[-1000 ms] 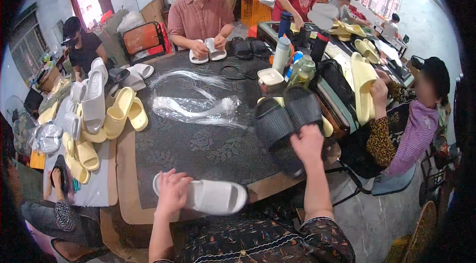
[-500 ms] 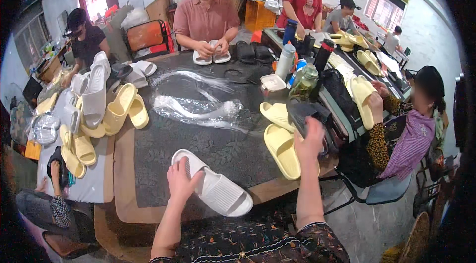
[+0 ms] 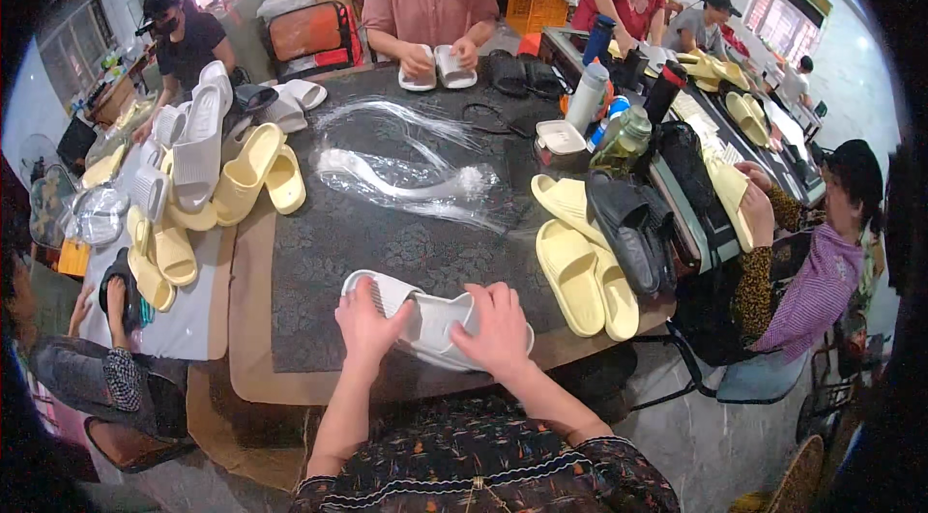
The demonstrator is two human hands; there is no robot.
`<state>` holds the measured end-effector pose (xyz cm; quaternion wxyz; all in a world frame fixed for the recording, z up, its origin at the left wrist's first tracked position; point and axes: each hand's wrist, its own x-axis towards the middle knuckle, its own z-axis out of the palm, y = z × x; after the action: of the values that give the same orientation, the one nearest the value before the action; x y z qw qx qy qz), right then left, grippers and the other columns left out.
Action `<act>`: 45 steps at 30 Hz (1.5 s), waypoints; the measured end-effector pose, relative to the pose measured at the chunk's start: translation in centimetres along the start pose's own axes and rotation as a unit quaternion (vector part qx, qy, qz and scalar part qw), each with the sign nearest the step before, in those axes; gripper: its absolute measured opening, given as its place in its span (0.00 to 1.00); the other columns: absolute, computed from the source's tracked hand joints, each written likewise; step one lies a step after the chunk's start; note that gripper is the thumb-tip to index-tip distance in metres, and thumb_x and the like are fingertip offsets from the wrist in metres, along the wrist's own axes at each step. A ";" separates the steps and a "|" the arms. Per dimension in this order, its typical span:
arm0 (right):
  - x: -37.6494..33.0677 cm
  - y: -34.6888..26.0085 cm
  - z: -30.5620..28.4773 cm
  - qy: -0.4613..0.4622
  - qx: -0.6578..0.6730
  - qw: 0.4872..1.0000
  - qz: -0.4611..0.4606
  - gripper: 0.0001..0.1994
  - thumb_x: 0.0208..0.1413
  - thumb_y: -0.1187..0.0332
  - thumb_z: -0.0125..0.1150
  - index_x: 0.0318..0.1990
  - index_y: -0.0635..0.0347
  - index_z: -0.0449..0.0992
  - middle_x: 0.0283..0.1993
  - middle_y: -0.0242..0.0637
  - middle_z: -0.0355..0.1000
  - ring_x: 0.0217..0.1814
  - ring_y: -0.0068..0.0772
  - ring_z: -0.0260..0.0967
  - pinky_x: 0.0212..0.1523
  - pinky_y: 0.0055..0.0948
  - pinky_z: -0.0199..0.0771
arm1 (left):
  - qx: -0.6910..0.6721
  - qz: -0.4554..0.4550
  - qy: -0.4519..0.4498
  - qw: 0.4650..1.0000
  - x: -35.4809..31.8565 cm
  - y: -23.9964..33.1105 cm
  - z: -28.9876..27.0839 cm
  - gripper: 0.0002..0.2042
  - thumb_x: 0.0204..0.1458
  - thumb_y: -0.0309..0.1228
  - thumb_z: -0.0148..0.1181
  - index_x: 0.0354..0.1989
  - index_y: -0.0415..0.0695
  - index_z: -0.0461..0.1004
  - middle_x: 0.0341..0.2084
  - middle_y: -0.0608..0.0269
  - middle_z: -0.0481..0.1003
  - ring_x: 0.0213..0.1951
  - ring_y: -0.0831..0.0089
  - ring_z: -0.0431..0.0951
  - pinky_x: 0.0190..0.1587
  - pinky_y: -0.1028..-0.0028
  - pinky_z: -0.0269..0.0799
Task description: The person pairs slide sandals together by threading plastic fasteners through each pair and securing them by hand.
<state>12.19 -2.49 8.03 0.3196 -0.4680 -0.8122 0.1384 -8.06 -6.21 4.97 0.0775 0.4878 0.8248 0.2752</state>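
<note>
Slipper: a white slipper (image 3: 425, 320) lies at the near edge of the surface (image 3: 387, 233), long axis running left to right, directly under both hands.
Left hand (image 3: 367, 324): curled over the ribbed heel end, gripping it.
Right hand (image 3: 498, 329): clamped on the other end; both equally near.
Material: smooth moulded foam, thick sole, matte.
Beyond the slipper: crinkled clear plastic bags (image 3: 406, 175).
Right of the slipper: pale yellow slippers (image 3: 580, 271) and a black pair (image 3: 628, 233).

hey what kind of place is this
Likely a small slipper packing workshop: several people sit around a table piled with yellow slippers, clear plastic bags lie there, and both hands hold a white slipper.
</note>
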 end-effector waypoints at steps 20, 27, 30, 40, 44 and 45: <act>2.4 1.6 4.5 0.004 0.181 0.963 -0.200 0.13 0.42 0.80 0.58 0.39 0.59 0.75 0.40 0.39 0.71 0.45 0.43 0.69 0.47 0.38 0.71 | -0.057 0.240 -0.106 0.963 2.2 -1.2 -1.8 0.29 0.38 0.42 0.70 0.50 0.44 0.72 0.55 0.52 0.67 0.59 0.51 0.61 0.61 0.58 0.57; 2.5 6.1 4.2 0.147 0.251 0.954 -0.077 0.05 0.48 0.79 0.58 0.33 0.62 0.75 0.36 0.37 0.70 0.37 0.34 0.69 0.37 0.28 0.71 | -0.017 0.315 0.001 0.949 6.7 0.2 -1.4 0.20 0.39 0.35 0.68 0.43 0.43 0.76 0.51 0.52 0.70 0.58 0.52 0.62 0.59 0.56 0.60; 2.4 7.9 5.0 0.180 0.259 0.949 -0.014 0.03 0.49 0.79 0.58 0.32 0.63 0.75 0.34 0.36 0.70 0.33 0.29 0.68 0.32 0.23 0.69 | -0.026 0.371 0.000 0.928 10.7 1.8 1.6 0.18 0.37 0.32 0.67 0.40 0.44 0.77 0.45 0.56 0.72 0.54 0.55 0.65 0.55 0.58 0.63; 2.6 8.7 6.0 0.181 0.253 0.950 0.033 0.02 0.49 0.79 0.58 0.31 0.63 0.74 0.32 0.36 0.69 0.32 0.30 0.67 0.31 0.24 0.67 | 0.153 0.430 -0.022 0.890 18.1 7.0 11.4 0.14 0.38 0.29 0.60 0.37 0.46 0.78 0.39 0.61 0.72 0.51 0.58 0.66 0.53 0.58 0.65; 2.7 8.5 6.0 0.180 0.265 0.946 0.044 0.02 0.48 0.79 0.58 0.30 0.63 0.73 0.31 0.36 0.70 0.32 0.31 0.68 0.32 0.26 0.68 | 0.155 0.419 -0.053 0.893 18.6 7.5 13.0 0.10 0.41 0.30 0.56 0.31 0.48 0.81 0.41 0.59 0.73 0.52 0.58 0.66 0.53 0.59 0.63; 2.8 8.5 6.0 0.176 0.263 0.948 0.042 0.03 0.48 0.79 0.58 0.30 0.63 0.73 0.31 0.36 0.70 0.32 0.31 0.68 0.33 0.26 0.68 | 0.157 0.419 -0.056 0.892 18.7 7.3 13.2 0.10 0.41 0.30 0.56 0.31 0.48 0.81 0.41 0.59 0.73 0.52 0.58 0.66 0.53 0.59 0.63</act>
<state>13.03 4.77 0.10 0.5629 -0.4182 -0.6572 0.2762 -6.90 17.36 0.46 -0.0767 0.8087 0.5704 0.1218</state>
